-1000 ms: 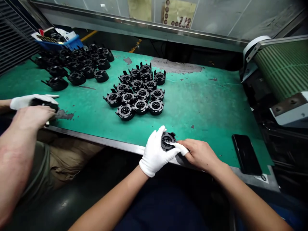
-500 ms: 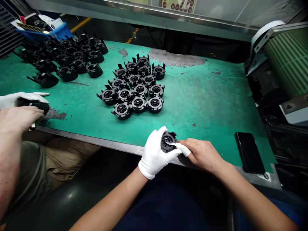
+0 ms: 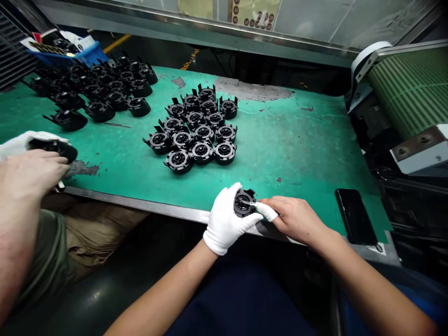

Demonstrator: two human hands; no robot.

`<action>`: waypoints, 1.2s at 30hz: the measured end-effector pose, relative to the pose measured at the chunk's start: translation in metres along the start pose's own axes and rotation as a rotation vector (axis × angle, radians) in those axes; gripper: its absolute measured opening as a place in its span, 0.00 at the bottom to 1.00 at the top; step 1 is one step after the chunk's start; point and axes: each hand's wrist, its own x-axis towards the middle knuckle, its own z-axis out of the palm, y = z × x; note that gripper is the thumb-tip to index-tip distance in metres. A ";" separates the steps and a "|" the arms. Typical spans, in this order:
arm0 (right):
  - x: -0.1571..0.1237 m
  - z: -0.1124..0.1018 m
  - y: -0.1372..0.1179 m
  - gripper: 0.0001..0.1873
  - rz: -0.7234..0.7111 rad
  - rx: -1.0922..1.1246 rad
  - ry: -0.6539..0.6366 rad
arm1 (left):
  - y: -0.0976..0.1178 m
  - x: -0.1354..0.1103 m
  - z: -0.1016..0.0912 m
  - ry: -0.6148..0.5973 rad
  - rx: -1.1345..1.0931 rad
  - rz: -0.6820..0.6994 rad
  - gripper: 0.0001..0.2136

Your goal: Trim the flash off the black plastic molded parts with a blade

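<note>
White-gloved, the left hand (image 3: pixel 226 217) is clamped on a black round part (image 3: pixel 244 211) at the frame's lower centre; the right hand (image 3: pixel 296 218) grips a slim tool (image 3: pixel 251 203), tip over the part's face, beside the green counter's (image 3: pixel 297 154) edge.

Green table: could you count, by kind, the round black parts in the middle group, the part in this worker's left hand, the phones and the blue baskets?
Middle group of round black parts: 15
Held part, in the left hand: 1
Phone: 1
Blue basket: 1
Total: 18
</note>
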 end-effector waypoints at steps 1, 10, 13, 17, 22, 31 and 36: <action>-0.001 -0.002 -0.002 0.19 -0.007 -0.013 -0.013 | 0.000 0.000 0.000 0.000 0.001 -0.004 0.45; 0.006 -0.005 0.001 0.22 0.110 -0.132 -0.074 | -0.001 0.001 -0.002 -0.004 -0.029 0.016 0.45; 0.001 -0.002 0.005 0.21 0.046 0.082 -0.034 | -0.001 0.001 -0.001 0.005 -0.029 0.012 0.45; -0.010 0.009 0.001 0.22 0.045 0.264 -0.044 | 0.000 0.000 -0.001 -0.002 -0.026 0.016 0.47; -0.015 0.022 -0.011 0.15 0.114 0.287 -0.082 | 0.004 0.000 -0.005 -0.022 -0.021 -0.030 0.46; -0.017 0.032 -0.021 0.15 0.106 0.203 -0.046 | 0.000 0.000 -0.002 -0.029 -0.036 -0.050 0.48; -0.015 0.032 -0.022 0.16 0.073 0.209 -0.117 | -0.001 0.000 -0.003 -0.059 -0.049 -0.049 0.47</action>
